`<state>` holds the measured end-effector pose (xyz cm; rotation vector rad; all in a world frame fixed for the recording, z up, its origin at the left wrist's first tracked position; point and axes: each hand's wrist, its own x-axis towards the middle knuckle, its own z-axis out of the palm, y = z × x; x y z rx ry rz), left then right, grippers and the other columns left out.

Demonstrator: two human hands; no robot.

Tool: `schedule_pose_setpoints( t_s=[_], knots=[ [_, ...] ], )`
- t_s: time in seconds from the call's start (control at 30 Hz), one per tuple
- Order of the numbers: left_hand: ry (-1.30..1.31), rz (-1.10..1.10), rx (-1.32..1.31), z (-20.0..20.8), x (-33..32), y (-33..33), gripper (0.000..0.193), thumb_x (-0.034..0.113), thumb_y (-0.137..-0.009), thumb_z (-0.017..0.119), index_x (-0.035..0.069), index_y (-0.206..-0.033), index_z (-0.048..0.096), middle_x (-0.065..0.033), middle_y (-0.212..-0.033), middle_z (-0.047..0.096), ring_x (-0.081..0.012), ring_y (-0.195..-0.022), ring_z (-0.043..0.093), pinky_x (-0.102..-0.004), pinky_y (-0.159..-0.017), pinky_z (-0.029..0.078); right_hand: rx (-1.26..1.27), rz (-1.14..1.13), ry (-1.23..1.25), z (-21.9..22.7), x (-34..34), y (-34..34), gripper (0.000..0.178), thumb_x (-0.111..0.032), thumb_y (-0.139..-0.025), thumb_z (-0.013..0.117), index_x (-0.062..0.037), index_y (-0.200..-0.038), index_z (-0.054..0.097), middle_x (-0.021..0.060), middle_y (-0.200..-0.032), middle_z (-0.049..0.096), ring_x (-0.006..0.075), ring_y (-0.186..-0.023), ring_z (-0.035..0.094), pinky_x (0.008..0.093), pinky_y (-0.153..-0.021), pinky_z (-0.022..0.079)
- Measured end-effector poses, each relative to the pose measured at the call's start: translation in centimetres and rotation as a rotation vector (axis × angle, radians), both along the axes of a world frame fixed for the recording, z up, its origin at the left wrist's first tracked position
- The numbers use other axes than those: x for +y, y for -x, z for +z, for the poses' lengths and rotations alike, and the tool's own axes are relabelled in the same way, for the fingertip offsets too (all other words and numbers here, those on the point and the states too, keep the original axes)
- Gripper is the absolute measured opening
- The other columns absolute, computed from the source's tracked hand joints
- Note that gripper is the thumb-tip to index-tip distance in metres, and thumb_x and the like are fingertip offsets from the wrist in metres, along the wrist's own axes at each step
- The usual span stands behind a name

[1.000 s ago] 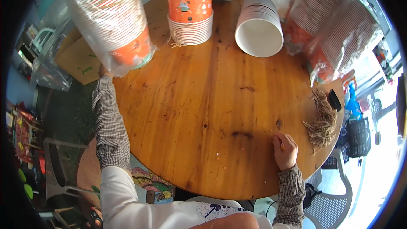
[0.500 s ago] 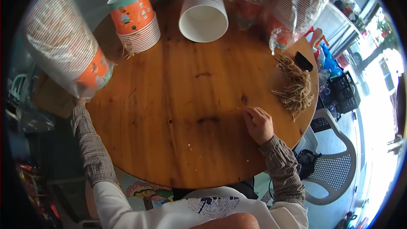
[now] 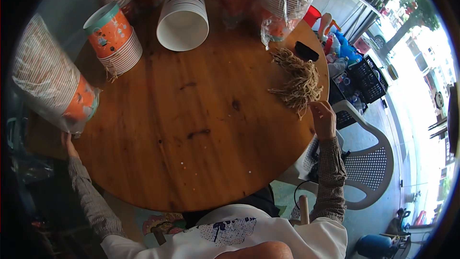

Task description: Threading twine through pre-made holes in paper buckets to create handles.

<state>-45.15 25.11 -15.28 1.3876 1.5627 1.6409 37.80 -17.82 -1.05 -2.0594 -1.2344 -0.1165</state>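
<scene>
My right hand [image 3: 324,114] is at the near right edge of a loose pile of brown twine strands [image 3: 299,80], its fingers bent and closed at the strand ends. At the table's left edge my left hand [image 3: 70,145] has its fingers stretched up, touching or close to the lower end of a plastic-wrapped stack of paper tubs [image 3: 79,100]. The tubs are orange with a green rim, and the stack leans to the left. The palm of that hand is partly hidden.
On the round wooden table [image 3: 191,100] stand a short stack of orange tubs [image 3: 111,36] with twine at its foot and a stack of white tubs [image 3: 183,26] on its side. Wrapped stacks [image 3: 287,0] line the back. A black object [image 3: 306,51] lies by the twine; a grey chair [image 3: 366,163] stands right.
My view has turned to the right. My right hand has moved from the bare tabletop to the twine pile. More of my left hand shows below the wrapped stack.
</scene>
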Motion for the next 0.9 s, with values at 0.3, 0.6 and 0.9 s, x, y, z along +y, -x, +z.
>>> schedule_pose_setpoints(
  t_s=[0.3, 0.6, 0.9],
  knots=[
    [-0.045, -0.002, 0.047, 8.0, -15.7, -9.6, 0.038, 0.018, -0.096, 0.055, 0.002, -0.131, 0.052, -0.0105, -0.137, 0.050, -0.0194, -0.131, 0.041, -0.0328, -0.111, 0.029, 0.048, 0.237, 0.195, -1.3, -1.6, -1.9, 0.017, -0.004, -0.080, 0.061, -0.0124, -0.093, 0.069, 0.0064, -0.096, 0.059, 0.0277, -0.088, 0.062, 0.0330, -0.076, 0.050],
    [-0.122, -0.568, 0.234, 15.6, -24.3, -33.0, 0.030, 0.010, -0.096, 0.052, 0.001, -0.125, 0.056, -0.0102, -0.128, 0.057, -0.0190, -0.122, 0.051, -0.0322, -0.103, 0.039, 0.055, 0.568, -0.199, 2.9, 5.1, 7.1, 0.006, 0.000, -0.089, 0.056, -0.0025, -0.094, 0.057, 0.0125, -0.102, 0.060, 0.0286, -0.087, 0.062, 0.0345, -0.072, 0.050],
    [-0.238, -1.025, 0.253, 12.6, -25.8, -48.7, 0.029, 0.014, -0.092, 0.061, 0.001, -0.117, 0.059, -0.0116, -0.108, 0.065, -0.0223, -0.102, 0.063, -0.0323, -0.085, 0.050, 0.607, 0.608, -0.060, 2.0, 12.9, 8.5, 0.011, -0.009, -0.096, 0.050, -0.0001, -0.094, 0.057, 0.0047, -0.071, 0.061, 0.0116, -0.062, 0.059, 0.0254, -0.054, 0.047]
  ],
)
